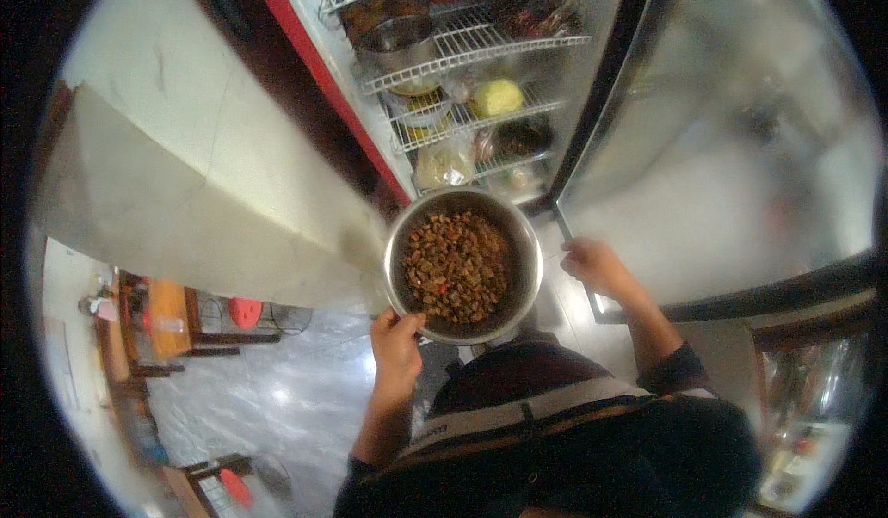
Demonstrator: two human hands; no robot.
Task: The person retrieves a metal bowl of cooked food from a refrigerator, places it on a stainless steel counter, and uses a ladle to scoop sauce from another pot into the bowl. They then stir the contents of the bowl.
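Note:
My left hand grips the near-left rim of a round stainless steel bowl, with the thumb over the edge. Inside the bowl lies a mass of small brown food pieces with a red bit among them. My right hand has its fingers curled at the edge of a fogged glass refrigerator door, which stands open on the right. Directly beyond the bowl is the open refrigerator, with white wire shelves.
Shelves hold a dark pot, a yellow-green round item, a clear plastic bag and a dark bowl. A pale wall borders the left. Wooden tables and red stools stand on the glossy floor at lower left.

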